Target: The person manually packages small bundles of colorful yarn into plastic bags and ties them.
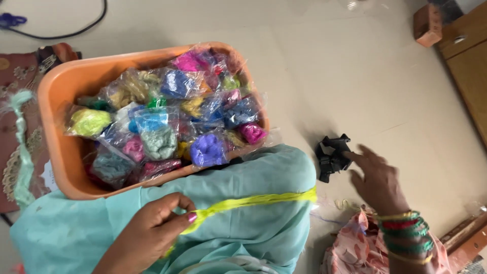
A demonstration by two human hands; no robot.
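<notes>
My left hand [152, 228] pinches a lime-green skein of silk thread [248, 202] between thumb and fingers, drawing it taut across my teal-clad knee [264, 172] so the strands stay untangled. My right hand [378, 182], fingers spread wide and holding nothing, reaches to a black plastic clip [332, 156] on the floor, right of the orange plastic tub [66, 86] of bagged coloured threads.

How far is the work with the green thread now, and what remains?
Done: a strand of yellow-green thread is out and lies stretched across the teal cloth over the knee. In hand: the left hand pinches one end of it, while the right hand reaches with open fingers toward the black clip on the floor, not yet gripping it. Left: the clip is not picked up; the orange tub is full of bagged threads.
</notes>
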